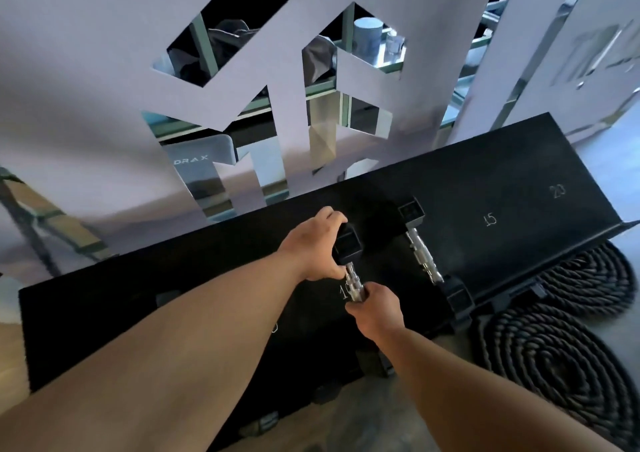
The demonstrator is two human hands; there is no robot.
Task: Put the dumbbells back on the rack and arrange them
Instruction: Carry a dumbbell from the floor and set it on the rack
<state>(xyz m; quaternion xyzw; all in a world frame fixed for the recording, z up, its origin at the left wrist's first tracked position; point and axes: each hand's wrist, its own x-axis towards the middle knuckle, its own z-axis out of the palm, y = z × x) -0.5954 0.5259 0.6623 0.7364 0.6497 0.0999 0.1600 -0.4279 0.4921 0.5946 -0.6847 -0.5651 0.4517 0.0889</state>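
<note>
A long black rack (519, 181) with white weight numbers runs from lower left to upper right. One dumbbell (349, 244) with black square heads and a chrome handle sits on the rack's middle. My left hand (317, 247) grips its far head. My right hand (375, 308) is closed around the near end of its chrome handle, hiding the near head. A second matching dumbbell (424, 256) lies on the rack just to the right, untouched.
Two coiled black battle ropes (561, 358) lie on the floor right of the rack. A white wall with mirrored cut-outs (311, 122) rises directly behind the rack. The rack's spots marked 15 and 20 lie to the right.
</note>
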